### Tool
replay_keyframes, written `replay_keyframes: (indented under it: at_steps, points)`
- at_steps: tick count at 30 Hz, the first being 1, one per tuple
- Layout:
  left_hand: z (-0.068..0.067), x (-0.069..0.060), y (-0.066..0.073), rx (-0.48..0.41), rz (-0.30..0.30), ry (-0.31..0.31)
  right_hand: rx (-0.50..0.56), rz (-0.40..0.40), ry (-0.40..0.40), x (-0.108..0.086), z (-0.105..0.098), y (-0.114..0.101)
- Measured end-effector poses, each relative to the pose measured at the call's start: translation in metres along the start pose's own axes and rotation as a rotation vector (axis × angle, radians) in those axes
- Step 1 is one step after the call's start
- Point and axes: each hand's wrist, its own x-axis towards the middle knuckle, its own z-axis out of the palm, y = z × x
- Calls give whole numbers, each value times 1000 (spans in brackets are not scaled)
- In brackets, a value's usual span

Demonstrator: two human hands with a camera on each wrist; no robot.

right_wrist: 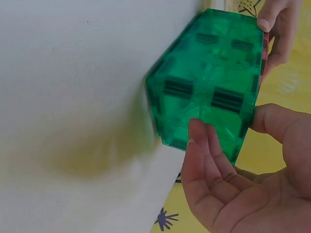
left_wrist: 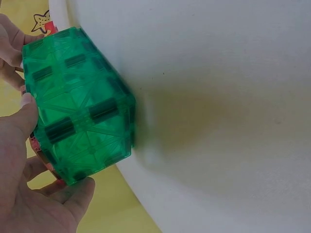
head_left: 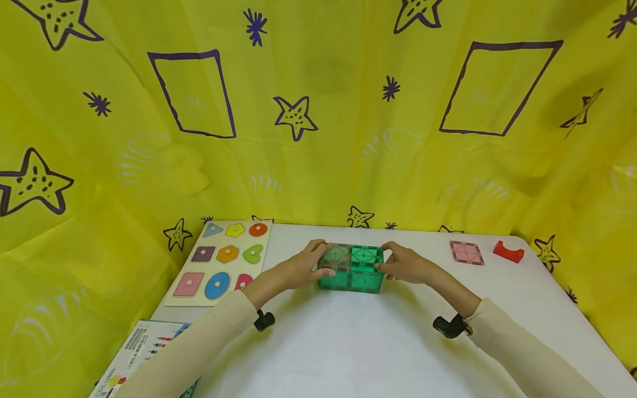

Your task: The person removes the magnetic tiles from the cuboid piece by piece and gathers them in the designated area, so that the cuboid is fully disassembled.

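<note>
A translucent green box built from magnetic tiles [head_left: 365, 282] is between the two hands over the white table. At the left of its top, a pink magnetic tile [head_left: 336, 256] overlaps the green. My left hand [head_left: 297, 270] grips the box's left end, thumb on the front and other fingers around the far side and end. At the opposite end my right hand [head_left: 409, 265] holds on; in the right wrist view its fingertips press the green end face [right_wrist: 214, 111] and the thumb meets an edge. The left wrist view shows the joined green panels [left_wrist: 73, 107]; the box's far side is hidden.
Right of the box lie a loose pink tile [head_left: 466, 252] and a red curved block [head_left: 508, 251]. A shape puzzle board [head_left: 185, 298] with knobbed pieces is at the left, a printed box [head_left: 131, 345] nearer. Yellow patterned cloth [head_left: 328, 177] stands behind the white table [head_left: 348, 354].
</note>
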Motion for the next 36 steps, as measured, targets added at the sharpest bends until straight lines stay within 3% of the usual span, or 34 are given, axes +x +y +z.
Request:
replay_keyframes:
  at_steps: [12,21,29,36]
  points:
    - [0,1,-2,7,6,1,7,9,22,-2,-2,10]
    - [2,2,-6,16,17,8,-127,-21,24,-8,-8,15]
    - [2,2,-4,11,12,9,-277,20,-36,-12,-11,17]
    - [2,1,-4,16,12,16,-341,-13,-1,-15,-8,25]
